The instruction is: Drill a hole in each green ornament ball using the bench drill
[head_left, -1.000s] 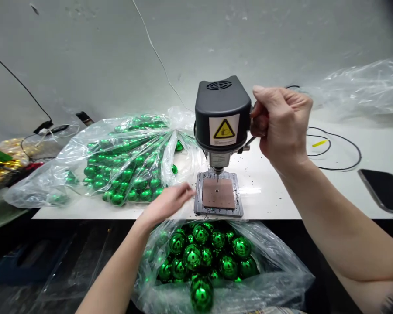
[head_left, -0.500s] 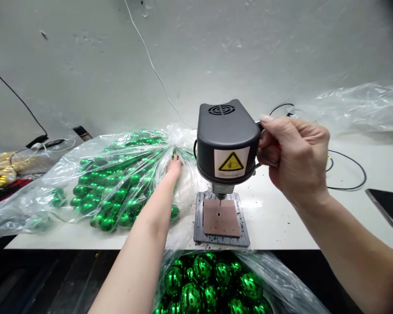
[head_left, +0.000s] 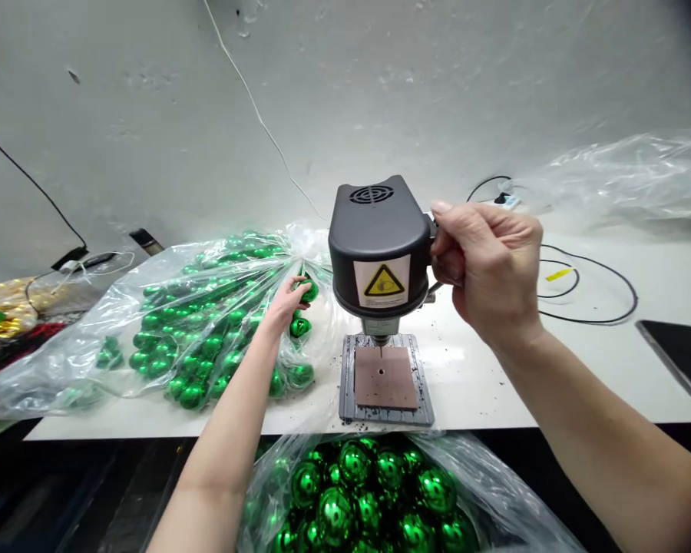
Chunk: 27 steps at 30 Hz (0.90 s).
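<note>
My left hand (head_left: 286, 302) is at the mouth of a clear plastic bag (head_left: 176, 265) full of shiny green balls, its fingers closed around one green ball (head_left: 309, 290). Another loose ball (head_left: 300, 327) lies just below it. A fist made by my right hand (head_left: 487, 265) grips the lever at the right side of a small black bench drill (head_left: 374, 230), which bears a yellow warning sign. Its thin bit points down over a brown square pad (head_left: 385, 388) with a hole in it, on a grey slotted base plate (head_left: 426, 411).
Below the table edge, a second plastic bag (head_left: 495, 476) holds more green balls (head_left: 337, 514). At the right lie a phone (head_left: 676, 357) and a looped black cable (head_left: 625, 288). Dark shavings surround the base plate. Gold material (head_left: 11, 288) sits at far left.
My left hand has come back out of the bag's mouth, and a green ball now shows in its fingers. My right hand stays on the lever. The whole view has shifted slightly.
</note>
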Each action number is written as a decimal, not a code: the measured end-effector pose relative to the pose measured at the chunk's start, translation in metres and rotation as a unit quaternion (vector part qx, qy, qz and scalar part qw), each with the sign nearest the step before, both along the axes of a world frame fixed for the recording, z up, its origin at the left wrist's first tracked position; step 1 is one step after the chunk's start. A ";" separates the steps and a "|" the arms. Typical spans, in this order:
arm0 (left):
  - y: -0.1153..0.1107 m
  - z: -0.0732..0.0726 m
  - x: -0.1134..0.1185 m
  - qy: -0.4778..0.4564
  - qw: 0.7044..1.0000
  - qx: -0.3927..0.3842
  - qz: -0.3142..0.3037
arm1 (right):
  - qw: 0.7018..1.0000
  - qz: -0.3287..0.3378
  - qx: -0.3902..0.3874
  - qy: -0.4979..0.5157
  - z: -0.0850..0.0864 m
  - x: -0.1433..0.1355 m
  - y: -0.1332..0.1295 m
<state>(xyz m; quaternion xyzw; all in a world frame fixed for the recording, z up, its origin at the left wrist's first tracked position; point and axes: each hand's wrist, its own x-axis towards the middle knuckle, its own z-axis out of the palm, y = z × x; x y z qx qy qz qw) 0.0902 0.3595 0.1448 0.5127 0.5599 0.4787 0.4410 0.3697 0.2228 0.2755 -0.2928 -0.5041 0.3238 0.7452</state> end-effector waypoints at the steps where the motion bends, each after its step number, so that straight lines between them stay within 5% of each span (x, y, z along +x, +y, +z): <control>1: -0.013 0.006 -0.004 -0.057 0.998 -0.026 -0.007 | 1.000 -0.001 0.000 0.000 0.000 0.000 0.000; 6: -0.089 0.028 -0.007 -0.284 0.946 -0.135 -0.078 | 1.000 -0.005 -0.006 0.012 0.000 -0.001 0.000; 11: -0.142 0.021 0.021 -0.306 0.933 -0.175 -0.070 | 1.000 -0.002 0.012 0.028 0.000 -0.002 0.001; 21: -0.167 -0.016 0.058 -0.339 0.897 -0.253 -0.125 | 0.999 -0.033 0.011 -0.036 -0.003 0.001 0.005; 27: -0.174 -0.026 0.065 -0.329 0.911 -0.223 -0.107 | 0.998 -0.045 0.009 -0.039 -0.003 0.000 0.006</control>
